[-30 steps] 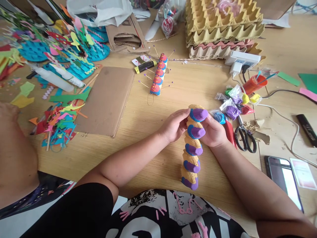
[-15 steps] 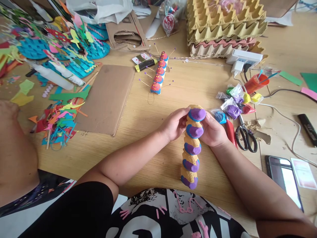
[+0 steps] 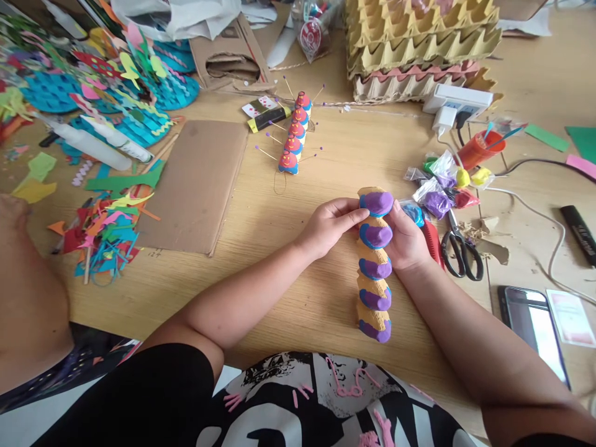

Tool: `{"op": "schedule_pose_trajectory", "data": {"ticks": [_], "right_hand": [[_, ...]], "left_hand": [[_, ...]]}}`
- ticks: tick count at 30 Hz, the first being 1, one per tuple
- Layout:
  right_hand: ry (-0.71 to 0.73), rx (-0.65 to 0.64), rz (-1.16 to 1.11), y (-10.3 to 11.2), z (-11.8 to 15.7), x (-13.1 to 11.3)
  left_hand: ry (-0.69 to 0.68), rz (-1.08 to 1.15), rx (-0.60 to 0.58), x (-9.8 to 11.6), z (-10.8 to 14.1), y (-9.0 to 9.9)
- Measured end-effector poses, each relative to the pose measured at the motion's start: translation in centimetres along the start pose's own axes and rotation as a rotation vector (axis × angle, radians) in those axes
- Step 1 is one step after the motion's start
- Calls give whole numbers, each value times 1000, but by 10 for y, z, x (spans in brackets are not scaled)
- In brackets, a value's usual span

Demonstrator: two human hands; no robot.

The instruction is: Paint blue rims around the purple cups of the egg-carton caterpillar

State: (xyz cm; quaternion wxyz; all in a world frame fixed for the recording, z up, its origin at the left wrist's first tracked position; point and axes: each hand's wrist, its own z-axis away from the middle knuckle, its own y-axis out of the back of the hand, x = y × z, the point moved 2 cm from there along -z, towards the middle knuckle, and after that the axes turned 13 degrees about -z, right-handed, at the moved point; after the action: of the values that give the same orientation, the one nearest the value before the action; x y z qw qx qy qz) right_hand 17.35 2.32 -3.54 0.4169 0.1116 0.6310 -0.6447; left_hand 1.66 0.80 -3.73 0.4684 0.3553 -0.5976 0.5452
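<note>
An egg carton strip (image 3: 374, 268), its bumps coated in purple and blue clay, stands between my hands over the table's front part. My left hand (image 3: 333, 225) pinches its top end from the left, thumb just under the uppermost purple bump. On the other side my right hand (image 3: 406, 239) grips the same end, its fingers partly hidden behind the strip. Farther back lies a finished-looking caterpillar (image 3: 294, 135) of red and blue bumps, with small faces and purple-tipped sticks.
Cardboard (image 3: 195, 186) and paper scraps (image 3: 112, 230) lie left, beside another person's arm (image 3: 30, 292). Scissors (image 3: 459, 251), bagged clay (image 3: 436, 203), an orange cup (image 3: 482, 148) and a phone (image 3: 533, 329) are right. Egg trays (image 3: 419, 53) are stacked behind, near a power strip (image 3: 459, 99).
Both hands have shifted the strip slightly to the right and turned it a little. My left thumb now lies lower across its top end.
</note>
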Motion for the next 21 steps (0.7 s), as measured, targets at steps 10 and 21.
{"op": "schedule_pose_trajectory", "data": {"ticks": [10, 21], "right_hand": [[-34, -39, 12, -7, 3, 0], [-38, -55, 9, -16, 5, -2]], "left_hand": [[47, 76, -4, -1, 0, 2], [164, 205, 14, 0, 4, -1]]}}
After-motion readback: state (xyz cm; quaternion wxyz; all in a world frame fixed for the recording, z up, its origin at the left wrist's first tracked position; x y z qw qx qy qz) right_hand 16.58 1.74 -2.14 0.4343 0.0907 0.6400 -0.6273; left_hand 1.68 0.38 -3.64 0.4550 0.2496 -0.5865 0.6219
